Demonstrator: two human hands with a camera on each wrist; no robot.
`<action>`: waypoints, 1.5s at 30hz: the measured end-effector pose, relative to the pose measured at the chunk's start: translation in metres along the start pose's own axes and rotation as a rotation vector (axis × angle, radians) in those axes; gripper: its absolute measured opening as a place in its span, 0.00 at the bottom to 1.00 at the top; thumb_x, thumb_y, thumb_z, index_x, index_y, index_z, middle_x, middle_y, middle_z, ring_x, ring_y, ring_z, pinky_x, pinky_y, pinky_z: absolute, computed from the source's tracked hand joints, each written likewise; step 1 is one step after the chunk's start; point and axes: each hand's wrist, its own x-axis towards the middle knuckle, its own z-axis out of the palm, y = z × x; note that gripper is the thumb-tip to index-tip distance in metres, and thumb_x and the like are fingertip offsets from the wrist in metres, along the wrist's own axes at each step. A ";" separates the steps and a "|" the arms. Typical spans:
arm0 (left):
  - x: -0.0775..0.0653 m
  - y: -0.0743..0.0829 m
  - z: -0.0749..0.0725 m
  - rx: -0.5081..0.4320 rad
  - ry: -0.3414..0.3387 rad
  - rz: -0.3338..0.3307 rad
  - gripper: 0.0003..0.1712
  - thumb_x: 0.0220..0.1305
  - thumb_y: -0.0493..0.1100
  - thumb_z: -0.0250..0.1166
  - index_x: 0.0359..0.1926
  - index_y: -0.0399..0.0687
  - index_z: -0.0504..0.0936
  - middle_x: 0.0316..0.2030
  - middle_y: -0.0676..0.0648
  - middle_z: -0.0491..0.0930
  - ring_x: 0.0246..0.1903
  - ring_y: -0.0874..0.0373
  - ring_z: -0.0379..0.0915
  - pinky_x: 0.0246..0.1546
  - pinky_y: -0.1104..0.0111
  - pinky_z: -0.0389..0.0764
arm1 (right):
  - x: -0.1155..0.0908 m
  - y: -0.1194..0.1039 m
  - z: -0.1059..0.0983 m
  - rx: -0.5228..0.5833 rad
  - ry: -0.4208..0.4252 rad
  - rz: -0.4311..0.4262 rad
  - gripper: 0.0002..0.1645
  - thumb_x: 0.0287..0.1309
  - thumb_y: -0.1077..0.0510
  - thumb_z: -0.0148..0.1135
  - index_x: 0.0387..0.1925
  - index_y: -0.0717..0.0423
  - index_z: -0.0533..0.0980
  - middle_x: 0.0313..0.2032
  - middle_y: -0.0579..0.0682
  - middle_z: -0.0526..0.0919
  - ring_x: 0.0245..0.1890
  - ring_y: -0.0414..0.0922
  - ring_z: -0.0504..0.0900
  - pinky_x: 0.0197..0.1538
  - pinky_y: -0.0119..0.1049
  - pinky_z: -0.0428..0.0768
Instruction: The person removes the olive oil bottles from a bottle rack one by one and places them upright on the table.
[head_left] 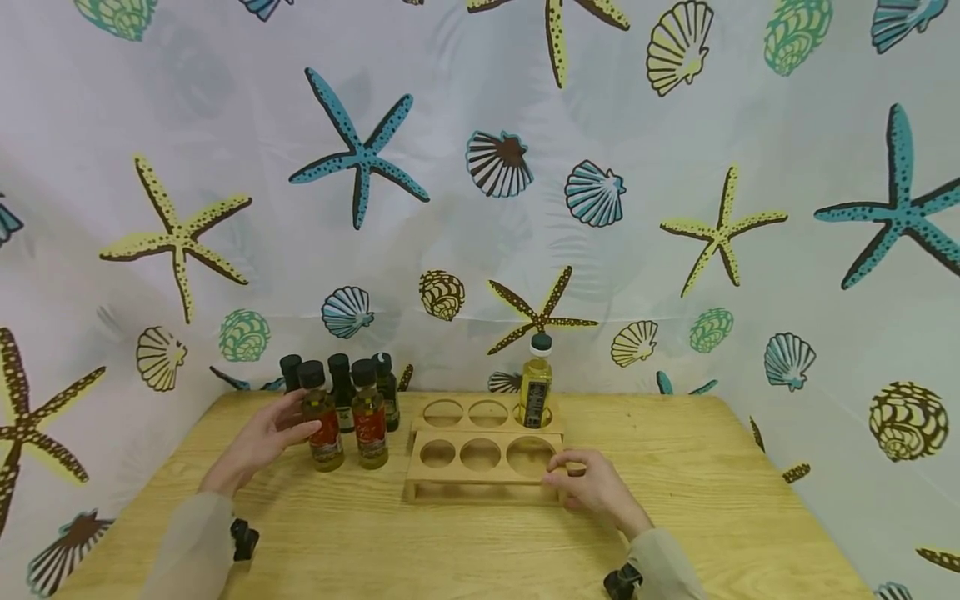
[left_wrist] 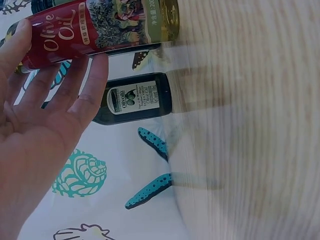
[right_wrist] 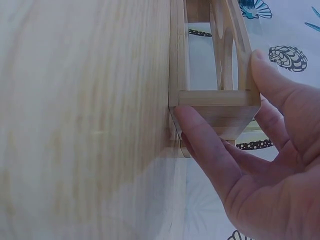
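My left hand (head_left: pixel 262 437) is at the left red-labelled olive oil bottle (head_left: pixel 326 433), thumb on the label's near side and fingers behind it. In the left wrist view, that bottle (left_wrist: pixel 120 25) shows "Olive Oil" on its label, and its base is close to the table. A second red-labelled bottle (head_left: pixel 371 425) stands just right of it. My right hand (head_left: pixel 596 487) holds the right end of a two-tier wooden bottle rack (head_left: pixel 487 475). Over in the right wrist view, thumb and fingers span the rack's end panel (right_wrist: pixel 220 112). A yellow oil bottle (head_left: pixel 536 392) stands upright in the rack's back right hole.
Three dark bottles stand behind the red-labelled ones, one with a white label (left_wrist: pixel 135 97). The other rack holes have nothing in them. A white curtain (head_left: pixel 450 250) with starfish and shells hangs around the wooden table (head_left: pixel 420 550).
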 end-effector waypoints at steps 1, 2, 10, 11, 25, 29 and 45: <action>0.000 0.000 0.000 0.000 0.000 -0.001 0.50 0.69 0.59 0.60 0.78 0.42 0.44 0.73 0.26 0.49 0.69 0.28 0.52 0.62 0.36 0.64 | 0.000 0.000 0.000 0.000 0.000 -0.002 0.15 0.61 0.51 0.68 0.43 0.56 0.81 0.68 0.60 0.66 0.41 0.44 0.81 0.33 0.39 0.82; 0.000 0.001 0.000 0.002 -0.002 -0.001 0.50 0.68 0.60 0.60 0.78 0.42 0.44 0.72 0.26 0.50 0.68 0.28 0.52 0.62 0.37 0.64 | -0.001 0.000 0.000 0.001 -0.001 0.000 0.14 0.60 0.51 0.68 0.43 0.56 0.81 0.68 0.60 0.67 0.39 0.44 0.81 0.32 0.39 0.82; -0.003 0.002 0.001 0.010 -0.006 -0.017 0.50 0.68 0.60 0.59 0.78 0.42 0.45 0.72 0.26 0.51 0.68 0.29 0.53 0.61 0.38 0.66 | -0.002 -0.001 0.000 0.013 -0.020 0.004 0.16 0.62 0.52 0.67 0.46 0.58 0.81 0.65 0.60 0.71 0.36 0.43 0.80 0.32 0.40 0.81; -0.003 0.002 0.001 0.009 -0.004 -0.016 0.50 0.68 0.60 0.59 0.78 0.42 0.45 0.72 0.26 0.51 0.68 0.29 0.53 0.61 0.38 0.67 | -0.002 -0.001 0.001 0.012 -0.018 0.001 0.16 0.62 0.52 0.67 0.46 0.58 0.81 0.65 0.60 0.71 0.35 0.43 0.79 0.32 0.40 0.81; -0.003 0.010 -0.002 -0.003 0.053 -0.046 0.55 0.64 0.62 0.64 0.78 0.43 0.44 0.72 0.29 0.53 0.69 0.31 0.53 0.61 0.37 0.65 | -0.001 -0.003 0.001 0.030 -0.024 -0.001 0.15 0.61 0.53 0.67 0.45 0.58 0.81 0.57 0.57 0.78 0.26 0.41 0.70 0.27 0.36 0.75; -0.007 0.013 -0.001 -0.028 0.165 -0.029 0.48 0.64 0.63 0.63 0.75 0.45 0.56 0.66 0.34 0.66 0.64 0.39 0.63 0.56 0.49 0.75 | -0.003 -0.005 0.000 0.028 -0.028 0.004 0.16 0.61 0.52 0.67 0.45 0.58 0.80 0.50 0.55 0.82 0.24 0.40 0.68 0.27 0.36 0.75; -0.008 0.034 0.009 -0.205 0.329 0.043 0.22 0.64 0.53 0.67 0.45 0.37 0.81 0.27 0.49 0.84 0.23 0.58 0.77 0.20 0.67 0.72 | -0.001 -0.003 -0.001 0.013 -0.024 -0.003 0.15 0.62 0.52 0.67 0.45 0.58 0.80 0.58 0.58 0.78 0.28 0.41 0.73 0.32 0.39 0.81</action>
